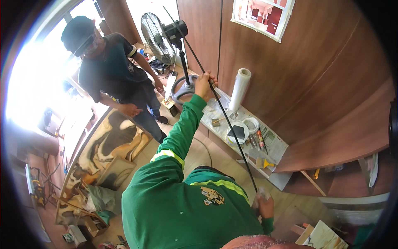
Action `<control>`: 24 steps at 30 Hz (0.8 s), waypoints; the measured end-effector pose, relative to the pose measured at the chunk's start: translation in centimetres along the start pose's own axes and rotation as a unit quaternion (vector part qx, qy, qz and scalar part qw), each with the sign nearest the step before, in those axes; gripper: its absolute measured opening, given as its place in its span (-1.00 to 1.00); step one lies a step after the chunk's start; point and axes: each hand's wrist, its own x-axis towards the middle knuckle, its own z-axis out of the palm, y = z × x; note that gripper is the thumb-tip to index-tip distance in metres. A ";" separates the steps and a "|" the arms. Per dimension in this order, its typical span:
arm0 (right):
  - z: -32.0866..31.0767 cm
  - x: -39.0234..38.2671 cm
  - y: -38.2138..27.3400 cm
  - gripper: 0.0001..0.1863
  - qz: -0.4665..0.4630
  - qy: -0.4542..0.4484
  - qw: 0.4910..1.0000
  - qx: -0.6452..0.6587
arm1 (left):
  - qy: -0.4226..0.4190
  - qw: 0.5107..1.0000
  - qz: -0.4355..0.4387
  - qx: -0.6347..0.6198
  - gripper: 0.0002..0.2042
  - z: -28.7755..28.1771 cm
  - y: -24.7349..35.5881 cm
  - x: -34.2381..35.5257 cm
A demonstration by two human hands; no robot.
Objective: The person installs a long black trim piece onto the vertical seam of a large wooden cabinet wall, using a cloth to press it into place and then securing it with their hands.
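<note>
Pinches a thin black rod [224,111] high up in the left hand [204,86]. Clasps a pale crumpled wad [263,193] at its lower end in the right hand [265,207].

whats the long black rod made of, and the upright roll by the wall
Black rod: possibly plastic or painted metal, fairly matte; its colour looks even, with no grain visible, which leaves it open.
Upright roll: probably plastic film, glossy; its whitish, translucent-looking side catches light.
</note>
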 end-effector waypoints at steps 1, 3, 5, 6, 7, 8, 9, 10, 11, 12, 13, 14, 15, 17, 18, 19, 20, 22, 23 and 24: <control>0.8 0.7 -0.4 -0.64 -0.023 0.004 1.000 -0.007 | 0.002 1.000 -0.004 -0.003 -0.70 -0.1 -0.4 -0.5; 2.1 2.1 -2.3 -0.63 -0.050 -0.004 0.999 -0.020 | -0.020 1.000 -0.014 0.005 -0.69 -0.6 -1.6 -2.2; 3.2 3.6 -5.1 -0.61 -0.059 -0.027 0.997 -0.030 | -0.071 0.997 -0.024 0.028 -0.68 -0.8 -3.1 -5.0; 3.6 4.4 -5.6 -0.61 -0.088 -0.013 0.995 -0.052 | -0.069 0.994 -0.046 0.066 -0.67 0.1 -3.4 -7.3; 4.0 5.0 -6.1 -0.61 -0.116 0.001 0.990 -0.075 | -0.068 0.990 -0.068 0.102 -0.66 1.2 -3.8 -9.9; 4.5 5.7 -6.8 -0.61 -0.147 0.009 0.984 -0.098 | -0.081 0.986 -0.095 0.115 -0.66 1.3 -4.4 -12.1; 5.1 6.1 -7.8 -0.62 -0.130 0.028 0.985 -0.109 | -0.096 0.979 -0.125 0.126 -0.65 1.3 -5.5 -14.2; 5.6 6.3 -9.3 -0.63 -0.113 0.044 0.985 -0.120 | -0.141 0.968 -0.159 0.130 -0.65 1.2 -6.2 -16.3; 5.8 6.6 -10.4 -0.64 -0.097 0.064 0.985 -0.131 | -0.189 0.953 -0.193 0.133 -0.64 1.3 -7.1 -18.3; 5.9 6.9 -10.8 -0.64 -0.100 0.066 0.984 -0.135 | -0.213 0.941 -0.231 0.125 -0.65 1.8 -8.0 -20.5; 6.0 7.1 -11.2 -0.64 -0.105 0.063 0.983 -0.137 | -0.233 0.928 -0.265 0.119 -0.66 2.2 -8.5 -22.4; 6.0 7.5 -11.6 -0.64 -0.112 0.063 0.982 -0.139 | -0.231 0.926 -0.274 0.117 -0.67 2.7 -9.1 -23.5; 5.8 7.9 -12.2 -0.64 -0.114 0.064 0.981 -0.141 | -0.233 0.923 -0.285 0.112 -0.68 3.4 -9.8 -24.3; 5.6 8.0 -12.6 -0.64 -0.105 0.052 0.983 -0.145 | -0.220 0.926 -0.287 0.105 -0.70 3.2 -10.4 -25.4; 5.4 7.8 -13.1 -0.65 -0.094 0.064 0.981 -0.155 | -0.213 0.931 -0.276 0.103 -0.70 3.4 -10.5 -24.7; 5.0 7.5 -12.4 -0.66 -0.075 0.062 0.983 -0.158 | -0.205 0.939 -0.258 0.100 -0.71 3.8 -10.1 -23.9; 4.1 7.3 -11.5 -0.67 -0.056 0.060 0.984 -0.160 | -0.190 0.942 -0.256 0.102 -0.71 4.0 -9.5 -23.6; 3.0 6.8 -11.0 -0.66 -0.051 0.060 0.990 -0.117 | -0.181 0.948 -0.239 0.105 -0.71 3.6 -9.1 -22.1; 2.4 6.2 -10.2 -0.66 -0.045 0.061 0.989 -0.125 | -0.176 0.952 -0.229 0.106 -0.71 3.4 -8.9 -21.5; 1.3 5.5 -9.2 -0.66 -0.038 0.066 0.988 -0.135 | -0.183 0.953 -0.216 0.113 -0.71 4.0 -8.1 -21.1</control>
